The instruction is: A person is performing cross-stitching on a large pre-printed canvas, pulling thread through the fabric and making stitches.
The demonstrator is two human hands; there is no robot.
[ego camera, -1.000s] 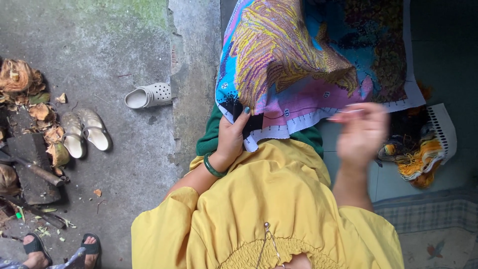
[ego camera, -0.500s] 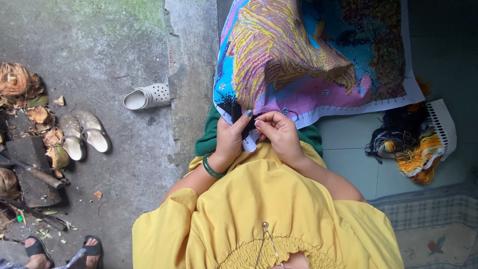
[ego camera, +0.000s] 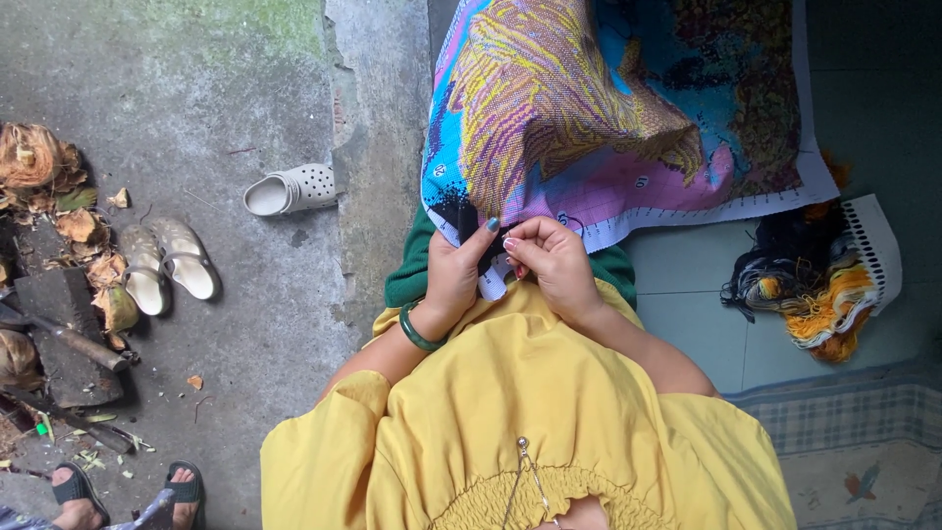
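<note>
Concrete floor (ego camera: 245,108) on left, tiled floor (ego camera: 687,294) on right. I see cross-stitch cloth (ego camera: 608,108) draped over lap, lower edge at both hands. Left hand (ego camera: 453,275) clamped on cloth's lower left corner, thumb on top. Right hand (ego camera: 551,260) fingertips pinched together at same edge (needle too small to tell). Yarn bundle (ego camera: 805,290) on tiles, well apart. White clog (ego camera: 289,188) and pair of sandals (ego camera: 167,263) on concrete.

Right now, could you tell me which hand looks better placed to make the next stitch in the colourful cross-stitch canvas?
Probably the right hand: its fingertips pinch at the colourful cross-stitch canvas edge, while the left hand grips the cloth, holding it steady.
</note>
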